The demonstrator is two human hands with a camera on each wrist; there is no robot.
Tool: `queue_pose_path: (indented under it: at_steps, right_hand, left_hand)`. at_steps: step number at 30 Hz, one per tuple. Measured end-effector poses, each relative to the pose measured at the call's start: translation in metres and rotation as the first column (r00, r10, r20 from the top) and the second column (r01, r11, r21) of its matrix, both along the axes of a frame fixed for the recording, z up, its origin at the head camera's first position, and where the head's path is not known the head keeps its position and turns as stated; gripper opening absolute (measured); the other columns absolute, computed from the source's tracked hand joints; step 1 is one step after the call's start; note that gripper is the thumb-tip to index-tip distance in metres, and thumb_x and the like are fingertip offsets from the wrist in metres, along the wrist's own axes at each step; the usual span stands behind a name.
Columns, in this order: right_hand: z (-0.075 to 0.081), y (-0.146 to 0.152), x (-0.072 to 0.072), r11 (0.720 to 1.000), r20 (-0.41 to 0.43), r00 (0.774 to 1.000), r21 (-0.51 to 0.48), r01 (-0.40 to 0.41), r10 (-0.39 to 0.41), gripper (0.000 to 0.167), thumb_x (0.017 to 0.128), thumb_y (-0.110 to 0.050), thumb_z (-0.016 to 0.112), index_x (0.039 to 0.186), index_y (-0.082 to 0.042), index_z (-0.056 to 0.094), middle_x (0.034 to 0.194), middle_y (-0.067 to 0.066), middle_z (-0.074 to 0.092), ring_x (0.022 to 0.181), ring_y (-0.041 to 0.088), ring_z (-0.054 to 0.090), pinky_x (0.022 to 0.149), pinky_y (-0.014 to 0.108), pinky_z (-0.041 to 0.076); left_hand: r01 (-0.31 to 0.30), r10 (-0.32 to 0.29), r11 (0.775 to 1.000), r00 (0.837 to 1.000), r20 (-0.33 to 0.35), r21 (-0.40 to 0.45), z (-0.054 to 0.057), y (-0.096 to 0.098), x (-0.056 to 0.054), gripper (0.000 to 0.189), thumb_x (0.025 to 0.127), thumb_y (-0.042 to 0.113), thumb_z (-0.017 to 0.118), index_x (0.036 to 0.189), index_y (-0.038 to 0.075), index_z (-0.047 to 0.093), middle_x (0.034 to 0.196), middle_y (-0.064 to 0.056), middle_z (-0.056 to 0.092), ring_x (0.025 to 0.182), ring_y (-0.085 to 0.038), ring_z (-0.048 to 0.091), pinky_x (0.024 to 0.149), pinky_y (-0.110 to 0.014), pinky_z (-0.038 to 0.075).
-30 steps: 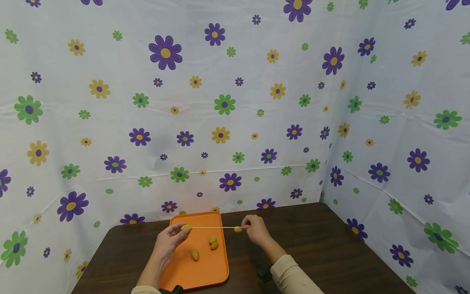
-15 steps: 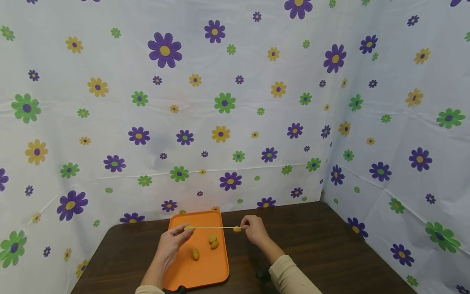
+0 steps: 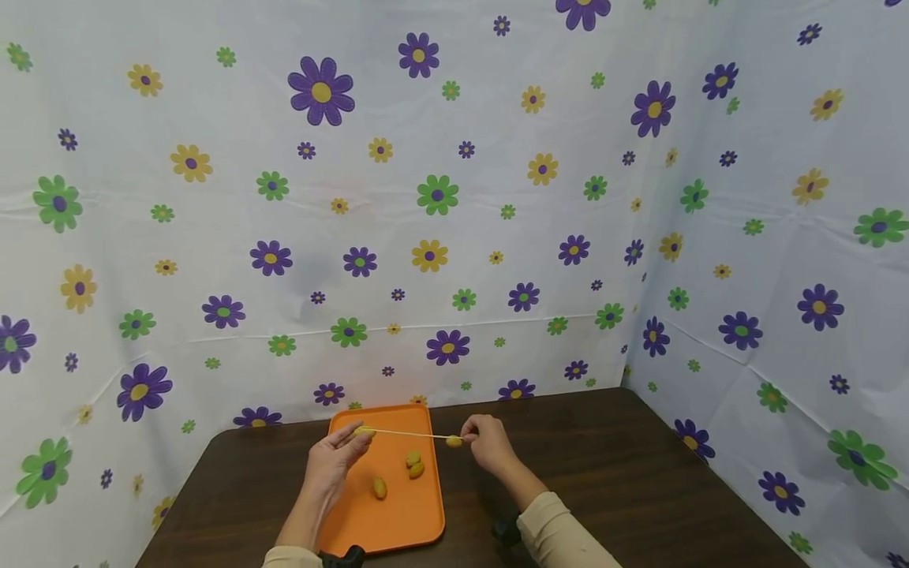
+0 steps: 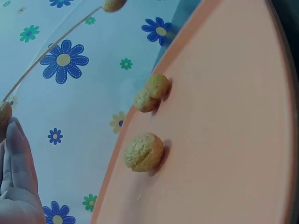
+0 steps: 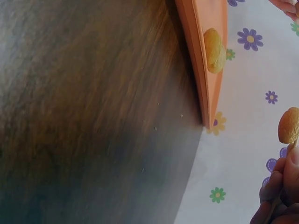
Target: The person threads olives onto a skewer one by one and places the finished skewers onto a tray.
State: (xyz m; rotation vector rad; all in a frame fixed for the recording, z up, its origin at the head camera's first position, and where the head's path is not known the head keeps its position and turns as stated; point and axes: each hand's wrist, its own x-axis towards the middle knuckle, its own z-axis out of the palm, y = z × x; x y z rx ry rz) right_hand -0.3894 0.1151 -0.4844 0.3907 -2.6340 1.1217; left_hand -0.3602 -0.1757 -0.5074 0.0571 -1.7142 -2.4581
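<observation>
A thin pale stick (image 3: 408, 432) spans the space between both hands, above the tray. My left hand (image 3: 327, 465) holds a small yellow-brown oval piece (image 3: 364, 430) with a ridged surface at the stick's left end. My right hand (image 3: 490, 446) pinches the stick near its right end; just beyond those fingertips another such oval piece (image 5: 288, 125) sits on the stick. Below, on the orange tray (image 3: 405, 525), lie several loose pieces: one alone (image 4: 145, 152) with a crease in its side, and two touching (image 3: 415, 465). How far the stick enters the left piece is hidden.
The tray stands on a dark wooden table (image 3: 596, 473), a few small crumbs (image 5: 155, 128) beside it. A white flowered cloth (image 3: 454, 237) rises behind the table and along the right side. Dark straps (image 3: 344, 557) circle the wrists.
My left hand has moved slightly up and to the right with its piece. The right hand has shifted slightly left, so the two pieces look closer together and the stick now slants.
</observation>
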Motion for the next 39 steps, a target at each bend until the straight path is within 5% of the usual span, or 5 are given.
queue_pose_path:
  at_steps: [7, 14, 22, 39]
  right_hand:
    - [0.001, -0.007, 0.002, 1.000, 0.022, 1.000, -0.027, -0.010, 0.011, 0.023, 0.088, 0.013, 0.068, 0.079, -0.008, 0.067, 0.081, 0.007, 0.066, 0.074, 0.019, 0.054, 0.071, 0.039, 0.055]
    - [0.001, -0.011, 0.003, 0.999, 0.034, 0.999, -0.043, -0.020, 0.021, 0.022, 0.089, 0.013, 0.067, 0.080, -0.007, 0.067, 0.081, 0.007, 0.065, 0.074, 0.019, 0.054, 0.072, 0.039, 0.057]
    - [0.002, -0.014, 0.003, 0.999, 0.007, 1.000, -0.036, -0.004, 0.004, 0.022, 0.088, 0.012, 0.069, 0.079, -0.007, 0.066, 0.079, 0.003, 0.063, 0.073, 0.018, 0.055, 0.071, 0.038, 0.057]
    - [0.008, -0.019, 0.006, 0.999, -0.024, 1.000, -0.035, 0.018, -0.019, 0.023, 0.086, 0.015, 0.068, 0.077, -0.006, 0.065, 0.078, 0.007, 0.064, 0.071, 0.017, 0.054, 0.066, 0.033, 0.053]
  left_hand:
    - [0.002, -0.001, 0.983, 1.000, -0.006, 0.181, -0.004, 0.000, -0.001, 0.015, 0.097, 0.004, 0.067, 0.099, 0.014, 0.078, 0.092, 0.000, 0.076, 0.089, -0.012, 0.073, 0.086, -0.025, 0.059]
    - [0.032, -0.024, 0.964, 0.999, -0.035, 0.263, 0.000, 0.002, -0.001, 0.016, 0.097, 0.003, 0.066, 0.096, 0.014, 0.078, 0.092, -0.003, 0.076, 0.089, -0.015, 0.075, 0.086, -0.026, 0.058]
    - [-0.005, 0.030, 0.971, 0.994, -0.104, 0.238, 0.003, 0.002, 0.001, 0.020, 0.094, -0.004, 0.068, 0.093, 0.011, 0.081, 0.087, -0.003, 0.077, 0.083, -0.015, 0.076, 0.087, -0.032, 0.058]
    - [-0.039, 0.053, 0.977, 0.997, -0.062, 0.212, 0.004, 0.007, 0.002, 0.013, 0.092, 0.000, 0.072, 0.104, 0.000, 0.078, 0.088, -0.004, 0.077, 0.082, -0.016, 0.075, 0.086, -0.031, 0.059]
